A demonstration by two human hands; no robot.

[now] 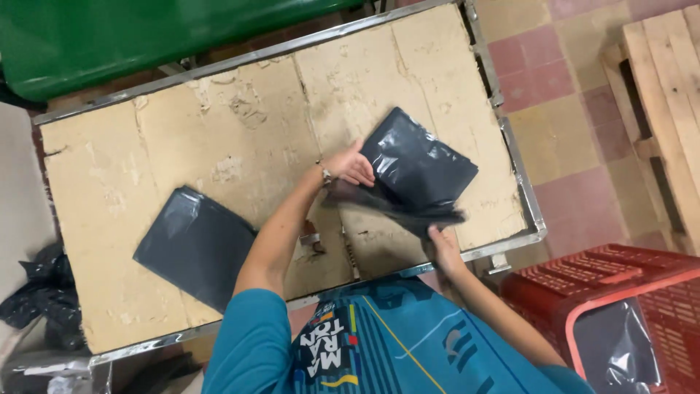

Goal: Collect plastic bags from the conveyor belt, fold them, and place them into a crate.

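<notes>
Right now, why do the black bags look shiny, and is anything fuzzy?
In the head view, light glints off the folded black bag under the left hand; the flat black bag shines softly at its top edge; the right hand and bag edge look slightly motion-blurred.

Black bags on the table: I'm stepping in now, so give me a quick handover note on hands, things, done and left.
Left hand: pressing on the top of the black bag at the table's right part.
Right hand: gripping that bag's near edge at the table rim.
Done: one folded bag lies flat at the near left.
Left: the bag in hand looks partly folded. More dark plastic sits in the red crate.
</notes>
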